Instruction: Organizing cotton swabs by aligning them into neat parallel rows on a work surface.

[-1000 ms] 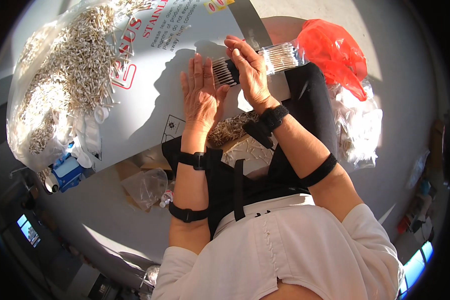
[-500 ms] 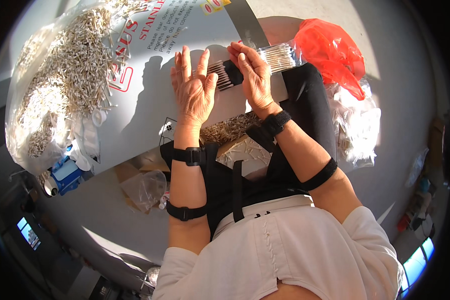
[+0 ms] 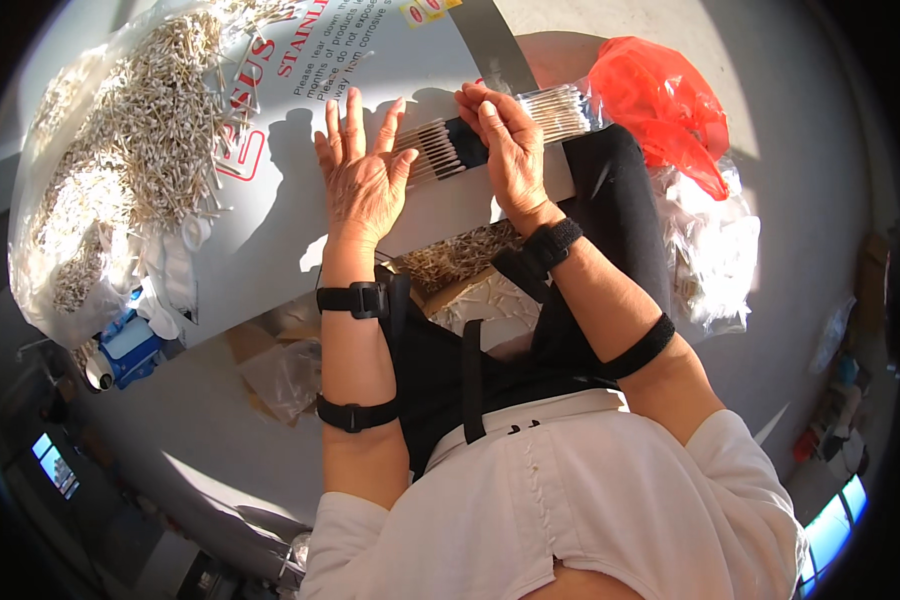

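Observation:
A flat row of cotton swabs (image 3: 432, 155) lies near the table's edge, with a dark band across its middle. Its right part is in a clear plastic pack (image 3: 555, 113). My right hand (image 3: 516, 165) is closed over this pack, thumb and fingers pinched together at its upper side; the exact grip is partly hidden. To the left of the swabs my left hand (image 3: 363, 190) is open, fingers spread and palm down, holding nothing. Its thumb is close to the left ends of the swabs.
A large clear bag of loose cotton swabs (image 3: 140, 140) covers the left of the grey printed tabletop (image 3: 290, 210). A red plastic bag (image 3: 660, 100) sits at the right above white plastic packs (image 3: 715, 250). Below the table edge is a box of swabs (image 3: 455, 260). A blue-and-white object (image 3: 130, 350) stands at lower left.
My left hand has moved left, uncovering more of the swabs, and its fingers are spread wider. The right hand stays nearly in place at the pack.

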A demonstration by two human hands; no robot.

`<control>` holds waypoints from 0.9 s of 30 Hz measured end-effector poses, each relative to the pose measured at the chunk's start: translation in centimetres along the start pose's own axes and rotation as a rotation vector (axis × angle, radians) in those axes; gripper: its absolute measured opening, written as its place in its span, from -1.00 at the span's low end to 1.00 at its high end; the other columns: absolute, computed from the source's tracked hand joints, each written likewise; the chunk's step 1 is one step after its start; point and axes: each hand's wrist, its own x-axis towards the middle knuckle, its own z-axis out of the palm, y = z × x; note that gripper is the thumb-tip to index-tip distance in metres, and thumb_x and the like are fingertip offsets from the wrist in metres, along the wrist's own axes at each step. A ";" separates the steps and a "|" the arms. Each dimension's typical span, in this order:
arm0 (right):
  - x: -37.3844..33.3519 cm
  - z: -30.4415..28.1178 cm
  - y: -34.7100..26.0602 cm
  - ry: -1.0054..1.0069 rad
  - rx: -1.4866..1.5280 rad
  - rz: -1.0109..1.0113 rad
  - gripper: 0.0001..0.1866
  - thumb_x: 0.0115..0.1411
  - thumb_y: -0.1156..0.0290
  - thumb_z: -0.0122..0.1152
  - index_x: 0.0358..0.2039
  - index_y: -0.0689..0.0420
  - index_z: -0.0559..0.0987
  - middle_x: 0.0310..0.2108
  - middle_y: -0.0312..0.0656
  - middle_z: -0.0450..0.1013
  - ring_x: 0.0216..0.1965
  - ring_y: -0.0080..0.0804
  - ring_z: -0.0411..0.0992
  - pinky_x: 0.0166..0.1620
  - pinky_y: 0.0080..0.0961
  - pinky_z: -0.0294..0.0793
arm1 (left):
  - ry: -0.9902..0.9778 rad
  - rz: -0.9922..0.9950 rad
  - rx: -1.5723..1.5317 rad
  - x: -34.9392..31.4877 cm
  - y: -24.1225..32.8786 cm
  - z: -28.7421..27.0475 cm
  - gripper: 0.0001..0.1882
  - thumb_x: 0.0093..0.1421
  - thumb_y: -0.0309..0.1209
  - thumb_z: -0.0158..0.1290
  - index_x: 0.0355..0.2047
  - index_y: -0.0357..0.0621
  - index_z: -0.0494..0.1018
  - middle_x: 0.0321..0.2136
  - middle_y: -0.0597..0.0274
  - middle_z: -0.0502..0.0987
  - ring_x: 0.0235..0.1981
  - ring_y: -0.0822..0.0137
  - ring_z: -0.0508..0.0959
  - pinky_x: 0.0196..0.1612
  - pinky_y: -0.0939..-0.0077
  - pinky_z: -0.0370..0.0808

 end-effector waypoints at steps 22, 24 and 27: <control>-0.3 2.2 1.2 -0.086 -0.127 -0.032 -0.60 0.41 0.34 -0.07 0.14 0.33 0.38 0.13 -0.06 0.35 0.21 -0.34 0.28 0.31 -0.44 0.21 | 0.669 -0.338 -1.369 0.3 5.4 3.2 -0.33 0.40 -0.05 -0.18 0.29 -0.36 0.10 0.22 -0.15 0.23 0.27 0.10 0.22 0.31 0.21 0.11; -0.3 2.0 1.3 -0.073 -0.119 -0.042 -0.61 0.42 0.35 -0.07 0.14 0.34 0.39 0.13 -0.06 0.35 0.21 -0.33 0.28 0.31 -0.44 0.21 | 0.674 -0.337 -1.374 0.3 5.6 3.4 -0.33 0.40 -0.05 -0.18 0.28 -0.37 0.10 0.22 -0.15 0.23 0.27 0.10 0.22 0.32 0.21 0.11; -0.4 1.9 1.1 -0.070 -0.133 -0.059 -0.62 0.41 0.35 -0.07 0.12 0.34 0.40 0.13 -0.05 0.36 0.20 -0.32 0.30 0.30 -0.43 0.23 | 0.673 -0.342 -1.416 0.1 5.4 3.1 -0.33 0.40 -0.06 -0.17 0.29 -0.36 0.10 0.23 -0.13 0.22 0.28 0.10 0.21 0.33 0.20 0.09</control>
